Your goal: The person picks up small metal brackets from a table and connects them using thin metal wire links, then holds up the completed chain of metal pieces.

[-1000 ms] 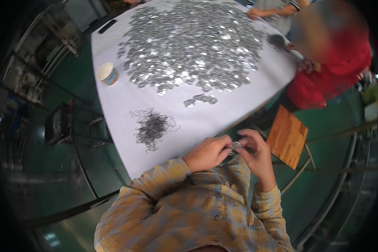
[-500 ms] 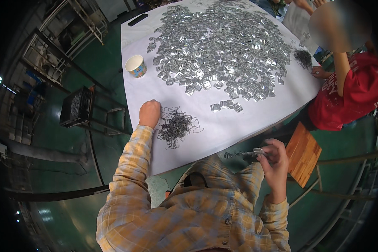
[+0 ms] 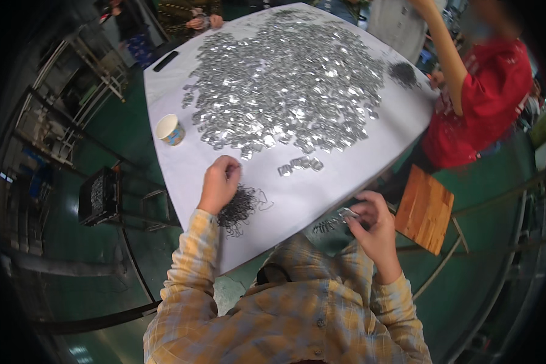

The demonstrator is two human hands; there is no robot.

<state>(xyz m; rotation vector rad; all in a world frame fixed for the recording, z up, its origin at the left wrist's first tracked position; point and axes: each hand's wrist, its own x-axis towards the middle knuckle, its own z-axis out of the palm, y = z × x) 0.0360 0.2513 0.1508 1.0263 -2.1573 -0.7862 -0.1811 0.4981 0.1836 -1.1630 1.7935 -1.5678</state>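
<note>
My left hand [image 3: 219, 185] hovers over the left edge of a pile of dark wire hooks [image 3: 239, 209], its fingers closed in a pinch. Whatever is between those fingertips is too small to make out. Off the near right edge of the table, my right hand [image 3: 375, 229] pinches a small shiny silver metal piece [image 3: 347, 213] between thumb and fingers. Dark, thin hook-like bits [image 3: 326, 226] hang in a row by that piece. A few loose silver pieces [image 3: 300, 165] lie between the hooks and a large heap of similar silver pieces [image 3: 285, 85].
A paper cup [image 3: 170, 130] stands at the table's left edge, with a black phone-like object [image 3: 165, 61] farther back. A second dark pile [image 3: 403, 74] lies near a person in a red shirt [image 3: 485, 103]. A wooden stool [image 3: 424, 209] stands right of the white-covered table [image 3: 297, 221].
My left hand has lifted from the table beside the hooks to above them, its fist loosening into a pinch. The right hand still grips the silver piece. The whole view has shifted.
</note>
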